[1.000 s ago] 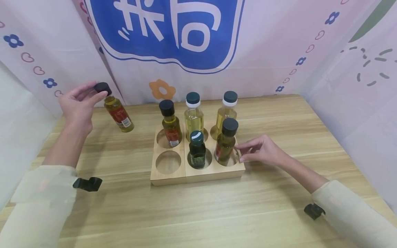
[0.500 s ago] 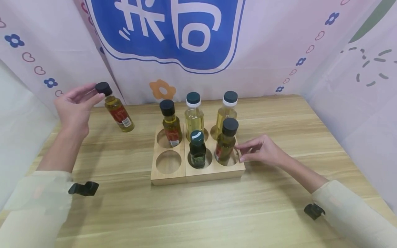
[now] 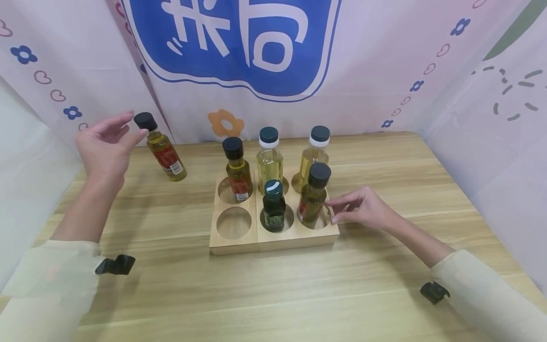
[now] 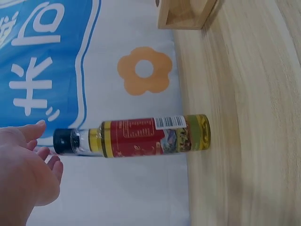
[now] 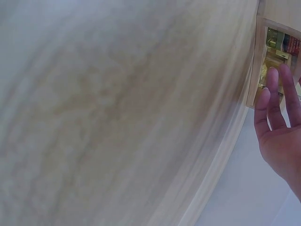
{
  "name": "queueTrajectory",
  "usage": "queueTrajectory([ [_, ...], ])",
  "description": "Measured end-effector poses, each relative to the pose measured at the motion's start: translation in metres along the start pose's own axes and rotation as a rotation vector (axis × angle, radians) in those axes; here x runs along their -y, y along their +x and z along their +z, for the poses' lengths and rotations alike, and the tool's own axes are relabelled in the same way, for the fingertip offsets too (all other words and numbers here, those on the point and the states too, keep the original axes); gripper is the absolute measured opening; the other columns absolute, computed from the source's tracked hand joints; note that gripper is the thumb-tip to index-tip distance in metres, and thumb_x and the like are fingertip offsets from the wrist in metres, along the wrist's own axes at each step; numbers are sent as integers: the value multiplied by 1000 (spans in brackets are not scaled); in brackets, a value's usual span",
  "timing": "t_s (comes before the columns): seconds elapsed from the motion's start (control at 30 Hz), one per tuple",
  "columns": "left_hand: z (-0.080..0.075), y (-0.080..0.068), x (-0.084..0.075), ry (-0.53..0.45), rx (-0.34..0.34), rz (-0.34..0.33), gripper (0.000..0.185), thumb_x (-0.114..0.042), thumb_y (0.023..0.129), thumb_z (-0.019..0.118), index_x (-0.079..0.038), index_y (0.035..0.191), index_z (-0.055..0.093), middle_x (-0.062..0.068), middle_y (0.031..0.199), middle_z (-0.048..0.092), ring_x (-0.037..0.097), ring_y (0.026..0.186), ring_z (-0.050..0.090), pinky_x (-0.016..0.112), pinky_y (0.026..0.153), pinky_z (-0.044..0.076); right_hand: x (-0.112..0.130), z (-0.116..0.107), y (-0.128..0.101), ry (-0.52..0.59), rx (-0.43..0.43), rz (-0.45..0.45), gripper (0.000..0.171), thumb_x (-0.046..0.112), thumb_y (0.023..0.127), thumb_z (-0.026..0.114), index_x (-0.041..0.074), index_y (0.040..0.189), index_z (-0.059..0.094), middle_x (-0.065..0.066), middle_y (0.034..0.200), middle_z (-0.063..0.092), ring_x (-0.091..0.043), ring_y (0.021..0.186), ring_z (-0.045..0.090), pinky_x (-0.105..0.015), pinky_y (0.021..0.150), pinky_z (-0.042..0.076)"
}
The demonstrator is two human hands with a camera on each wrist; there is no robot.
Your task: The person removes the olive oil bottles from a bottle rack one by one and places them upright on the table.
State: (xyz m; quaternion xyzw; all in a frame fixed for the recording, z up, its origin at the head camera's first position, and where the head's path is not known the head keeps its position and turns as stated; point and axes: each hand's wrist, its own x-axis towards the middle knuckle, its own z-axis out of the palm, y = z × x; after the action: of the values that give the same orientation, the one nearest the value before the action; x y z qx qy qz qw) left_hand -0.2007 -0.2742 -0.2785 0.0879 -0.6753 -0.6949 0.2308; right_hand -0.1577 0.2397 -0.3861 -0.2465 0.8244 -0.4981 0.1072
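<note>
A small oil bottle [image 3: 164, 152] with a black cap and red label stands on the table at the back left, also in the left wrist view [image 4: 141, 136]. My left hand [image 3: 132, 126] hovers open beside its cap, fingers spread and just clear of it [image 4: 49, 146]. A wooden six-hole tray [image 3: 295, 240] holds several bottles; its front left hole [image 3: 233, 223] is bare. My right hand [image 3: 334, 211] rests with relaxed fingers on the tray's right edge, next to the front right bottle [image 3: 314, 194]. The right wrist view shows those fingers [image 5: 275, 82] against the tray [image 5: 254, 70].
Printed cloth walls [image 3: 239, 57] close in the back and both sides of the wooden table [image 3: 273, 294]. A dark green bottle [image 3: 273, 204] stands in the tray's front middle hole; three taller oil bottles fill the back row.
My left hand's fingers have come off the cap of the lone bottle and spread slightly. The bottle stays standing. My right hand has not moved.
</note>
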Motion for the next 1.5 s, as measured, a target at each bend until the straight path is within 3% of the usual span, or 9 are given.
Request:
queueTrajectory([
  [0.13,8,-5,-4,-1,35,69,37,7,81,85,-7,115,78,-1,121,76,12,116,68,18,106,50,0,0,0,0,0,-9,37,3,79,89,-2,114,76,-15,109,77,-14,93,75,-31,80,64],
  [0.27,16,-12,-5,-27,107,139,30,10,81,84,-2,108,79,0,105,79,13,99,72,17,94,57,0,0,0,2,-3,-9,38,2,78,89,-2,114,76,-16,109,77,-14,93,75,-31,80,64],
  [0.4,22,-19,-7,-31,217,182,27,11,83,81,1,108,78,1,96,80,11,88,75,14,85,58,1,0,0,4,-5,-5,38,2,78,89,-2,113,76,-16,109,77,-15,92,75,-31,80,64],
  [0.6,32,-33,-11,1,419,232,27,10,85,80,2,110,77,1,97,80,10,87,75,15,81,60,2,0,1,0,-7,0,37,3,78,89,-2,113,77,-15,108,77,-20,91,76,-30,78,63],
  [0.8,42,-45,-14,11,557,196,26,6,88,79,2,113,76,2,102,80,11,92,75,17,85,60,2,0,1,-2,-7,-10,38,1,78,89,-2,113,76,-16,108,77,-16,92,75,-31,80,64],
  [0.97,50,-53,-17,62,638,144,29,2,90,79,-1,118,75,2,108,79,12,98,75,19,88,60,1,1,2,1,-6,-21,38,0,77,89,-3,113,76,-16,108,77,-13,91,75,-31,79,64],
  [1.07,55,-56,-19,88,679,151,31,2,90,79,1,121,73,5,112,78,13,100,75,20,90,59,0,1,1,7,-5,-24,38,-1,77,88,-4,112,76,-17,108,77,-12,91,75,-31,77,64],
  [1.3,67,-63,-22,142,748,168,36,1,91,78,0,127,71,3,120,76,15,103,74,22,93,59,-1,1,0,12,-2,-23,37,-1,78,88,-4,113,76,-17,107,77,-12,91,75,-30,77,64],
  [1.5,75,-66,-23,228,754,188,42,-5,92,79,-2,133,68,4,127,73,15,106,72,22,94,58,-2,1,0,11,-5,-29,37,-1,78,88,-4,113,76,-16,106,77,-12,90,75,-30,76,64],
])
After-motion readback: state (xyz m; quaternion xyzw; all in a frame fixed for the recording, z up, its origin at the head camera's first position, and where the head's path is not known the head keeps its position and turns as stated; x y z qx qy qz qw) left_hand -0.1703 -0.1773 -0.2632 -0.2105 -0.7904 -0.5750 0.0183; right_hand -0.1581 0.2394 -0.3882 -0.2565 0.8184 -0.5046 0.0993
